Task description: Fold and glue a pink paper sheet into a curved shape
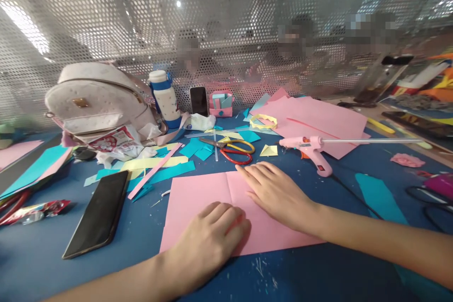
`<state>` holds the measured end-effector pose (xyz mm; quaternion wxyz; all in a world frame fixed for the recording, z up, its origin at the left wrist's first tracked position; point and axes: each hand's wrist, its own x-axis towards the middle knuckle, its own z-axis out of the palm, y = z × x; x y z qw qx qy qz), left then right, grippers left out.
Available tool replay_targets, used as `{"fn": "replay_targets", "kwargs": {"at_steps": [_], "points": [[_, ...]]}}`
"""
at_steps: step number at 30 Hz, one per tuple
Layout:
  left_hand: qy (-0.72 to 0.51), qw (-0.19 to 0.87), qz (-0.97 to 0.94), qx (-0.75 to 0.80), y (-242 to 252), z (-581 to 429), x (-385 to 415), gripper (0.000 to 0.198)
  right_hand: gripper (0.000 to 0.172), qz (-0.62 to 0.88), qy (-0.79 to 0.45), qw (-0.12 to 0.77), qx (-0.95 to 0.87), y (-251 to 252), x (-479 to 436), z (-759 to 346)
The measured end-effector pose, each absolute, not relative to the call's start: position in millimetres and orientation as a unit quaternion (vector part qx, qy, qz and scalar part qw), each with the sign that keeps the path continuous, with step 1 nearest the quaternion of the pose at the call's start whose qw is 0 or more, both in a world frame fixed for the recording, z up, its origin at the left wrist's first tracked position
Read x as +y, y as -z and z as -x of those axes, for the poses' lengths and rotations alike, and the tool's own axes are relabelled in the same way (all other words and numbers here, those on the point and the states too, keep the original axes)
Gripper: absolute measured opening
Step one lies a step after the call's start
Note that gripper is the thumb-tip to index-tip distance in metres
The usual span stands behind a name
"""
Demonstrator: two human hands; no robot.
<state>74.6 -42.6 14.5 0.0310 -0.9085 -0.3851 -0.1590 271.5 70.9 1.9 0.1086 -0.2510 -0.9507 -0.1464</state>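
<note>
A pink sheet of paper (198,198) lies unfolded on the blue table in front of me, with a crease running down its middle. My left hand (215,236) rests on its near left part, fingers curled under and thumb against them; nothing shows in it. Across the right half, my right hand (279,193) lies flat with fingers stretched out toward the crease's far end. Just beyond the paper is a pair of scissors (237,148) with red and yellow handles. To the right of my right hand is a pink glue gun (314,148) with a clear stick in its back.
A phone (101,212) lies on the left. Blue and yellow paper scraps (173,170) spread behind it. A backpack (99,99), a bottle (164,99) and a small pink paper box (221,103) stand along the perforated panel. Pink sheets (318,118) are stacked back right. The glue gun's cord (357,197) trails rightward.
</note>
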Motion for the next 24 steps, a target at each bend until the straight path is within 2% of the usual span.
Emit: {"fn": "replay_targets", "kwargs": {"at_steps": [3, 7, 11, 13, 18, 24], "points": [[0.170, 0.067, 0.894, -0.409, -6.3, -60.9, -36.3, 0.032, 0.047, 0.247, 0.117, 0.137, -0.952, -0.1, 71.2, -277.8], [0.144, 0.116, 0.858, -0.479, -0.7, -41.4, -24.9, 0.054, 0.048, 0.245, 0.084, 0.173, -0.950, -3.8, 71.5, -280.7], [0.114, 0.132, 0.833, -0.525, 0.3, -31.1, -18.6, 0.066, 0.036, 0.256, 0.072, 0.193, -0.944, -5.2, 71.9, -280.6], [0.116, 0.141, 0.833, -0.523, -0.8, -30.8, -18.5, 0.065, 0.031, 0.250, 0.065, 0.201, -0.945, -4.6, 72.3, -280.9], [0.151, 0.186, 0.845, -0.478, -4.2, -34.9, -23.1, 0.045, 0.031, 0.219, 0.070, 0.220, -0.948, -1.2, 70.9, -283.7], [0.182, 0.194, 0.859, -0.438, -1.1, -38.0, -30.1, 0.038, 0.018, 0.196, 0.048, 0.217, -0.955, -1.2, 62.5, -286.6]]}}
